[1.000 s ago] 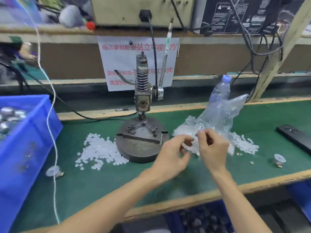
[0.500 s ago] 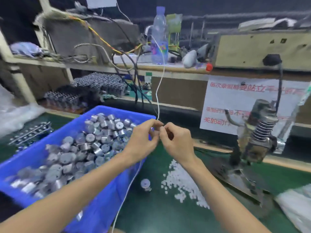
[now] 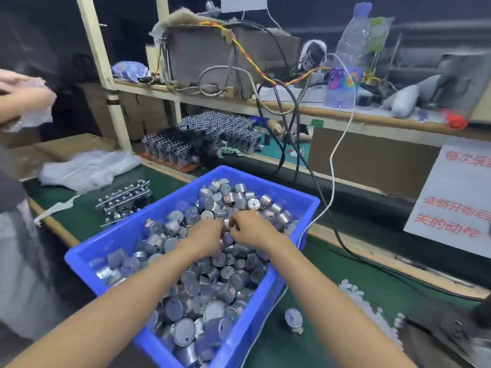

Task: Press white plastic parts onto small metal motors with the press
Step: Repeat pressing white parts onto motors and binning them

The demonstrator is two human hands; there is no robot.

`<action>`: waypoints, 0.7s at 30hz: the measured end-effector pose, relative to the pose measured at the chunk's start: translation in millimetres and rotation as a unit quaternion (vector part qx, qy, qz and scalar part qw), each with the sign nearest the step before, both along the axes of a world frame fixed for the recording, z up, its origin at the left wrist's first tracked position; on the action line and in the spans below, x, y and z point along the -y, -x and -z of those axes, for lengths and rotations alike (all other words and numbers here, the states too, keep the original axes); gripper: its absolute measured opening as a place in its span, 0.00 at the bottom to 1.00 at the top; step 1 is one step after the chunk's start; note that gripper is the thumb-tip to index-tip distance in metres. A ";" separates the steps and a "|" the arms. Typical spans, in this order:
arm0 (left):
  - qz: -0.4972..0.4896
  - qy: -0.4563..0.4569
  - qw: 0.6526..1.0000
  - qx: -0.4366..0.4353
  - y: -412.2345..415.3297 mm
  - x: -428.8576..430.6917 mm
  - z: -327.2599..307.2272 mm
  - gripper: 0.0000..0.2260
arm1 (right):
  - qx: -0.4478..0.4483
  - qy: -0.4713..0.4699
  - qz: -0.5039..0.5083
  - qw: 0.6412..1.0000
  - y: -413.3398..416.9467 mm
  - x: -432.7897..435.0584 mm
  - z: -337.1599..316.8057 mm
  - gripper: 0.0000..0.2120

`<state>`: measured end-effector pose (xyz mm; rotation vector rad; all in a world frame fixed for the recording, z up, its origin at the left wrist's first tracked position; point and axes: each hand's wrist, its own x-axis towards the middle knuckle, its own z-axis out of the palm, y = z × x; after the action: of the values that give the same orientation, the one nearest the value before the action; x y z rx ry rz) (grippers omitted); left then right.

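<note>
Head view: both forearms reach up from the bottom edge of the frame into the blue bin [image 3: 268, 183], which fills the centre and lower left. The left hand [image 3: 206, 236] and the right hand [image 3: 251, 229] meet just above the middle of the frame, knuckles up and nearly touching. They rest low on the heap of small metal motors [image 3: 212, 274] that fills the bin. The fingers of both hands curl down and inward toward each other among the motors. Blur and the backs of the hands hide the fingertips, so I cannot tell whether either hand grips a motor or anything else.

To the lower right of the bin, a single motor [image 3: 293, 317] stands alone on the green mat [image 3: 305, 346]. Further right lies a loose pile of white plastic parts [image 3: 368, 304]. The dark base of the press [image 3: 449, 333] shows, blurred, in the lower right corner. A white cable [image 3: 332, 166] hangs down past the bin's right corner. At the upper left edge another person's hand [image 3: 24, 94] holds crumpled plastic.
</note>
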<state>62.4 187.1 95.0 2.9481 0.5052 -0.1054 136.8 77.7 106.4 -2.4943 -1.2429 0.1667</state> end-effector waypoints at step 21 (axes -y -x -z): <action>0.029 0.087 0.989 0.113 -1.2 18.7 -17.1 0.07 | 0.025 -0.016 -0.006 1.000 21.4 30.1 -10.1 0.17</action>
<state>63.6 168.3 112.1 2.7583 0.3575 0.1685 115.4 47.5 116.5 -2.4778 -1.2714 0.0859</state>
